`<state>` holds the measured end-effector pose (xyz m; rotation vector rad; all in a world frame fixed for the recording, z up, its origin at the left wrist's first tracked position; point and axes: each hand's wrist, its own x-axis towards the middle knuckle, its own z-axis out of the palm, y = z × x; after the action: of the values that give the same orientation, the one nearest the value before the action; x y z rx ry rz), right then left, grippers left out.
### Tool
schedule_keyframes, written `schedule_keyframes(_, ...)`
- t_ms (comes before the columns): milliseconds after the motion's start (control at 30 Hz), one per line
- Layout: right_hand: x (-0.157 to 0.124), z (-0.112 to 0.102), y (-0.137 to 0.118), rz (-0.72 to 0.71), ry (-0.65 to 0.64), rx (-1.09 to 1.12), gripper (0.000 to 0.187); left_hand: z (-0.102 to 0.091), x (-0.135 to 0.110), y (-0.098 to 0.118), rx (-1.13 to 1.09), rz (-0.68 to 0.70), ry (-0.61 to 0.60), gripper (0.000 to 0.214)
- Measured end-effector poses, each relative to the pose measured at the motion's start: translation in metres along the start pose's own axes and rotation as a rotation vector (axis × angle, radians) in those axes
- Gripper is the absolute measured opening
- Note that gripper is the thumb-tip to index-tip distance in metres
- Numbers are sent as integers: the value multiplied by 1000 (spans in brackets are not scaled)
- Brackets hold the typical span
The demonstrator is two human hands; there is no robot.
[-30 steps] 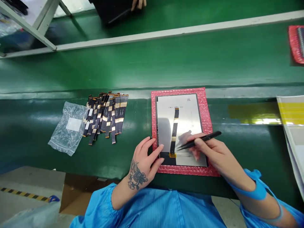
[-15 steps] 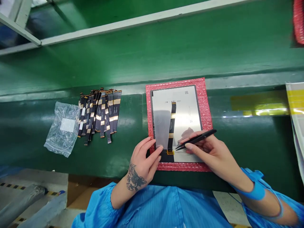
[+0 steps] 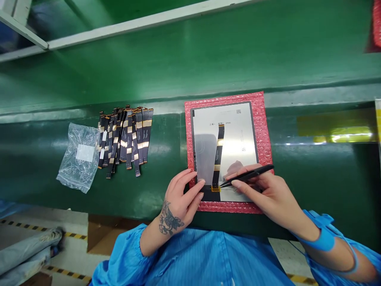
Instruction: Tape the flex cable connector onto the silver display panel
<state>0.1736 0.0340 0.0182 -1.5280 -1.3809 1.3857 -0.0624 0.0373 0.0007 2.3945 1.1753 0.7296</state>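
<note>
Right hand (image 3: 268,194) pinches slim black tweezers (image 3: 247,176) at ribbon cable (image 3: 218,159); left hand (image 3: 181,198), loosely open, steadies glossy panel (image 3: 238,135) on red bubble-wrap (image 3: 263,119).

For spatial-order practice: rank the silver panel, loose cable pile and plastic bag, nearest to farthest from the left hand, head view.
1. Silver panel, touched by the left hand.
2. Cable pile, farther left on the bench.
3. Plastic bag, far left.

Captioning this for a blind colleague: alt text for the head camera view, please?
The right hand holds black tweezers at the lower end of a flex cable lying on a silver panel, whose corner the left hand touches. The panel sits on red bubble wrap; a pile of cables lies left.
</note>
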Motion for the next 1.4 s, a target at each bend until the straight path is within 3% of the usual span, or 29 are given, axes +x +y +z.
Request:
schedule_keyframes(367,2,0,-4,45,-9,60,21,1,0,-1,-12,-3,11,26)
schedule_keyframes(600,3,3,3,-149,23,-1,10,1,0,-1,-23,-3,18,26)
schedule_keyframes(933,-2,3,4,-221,48,-61,8,1,0,-2,-31,6,1,27)
schedule_keyframes(1400,-1,8,2,-105,87,-24,16,2,2,-1,13,16,-53,35)
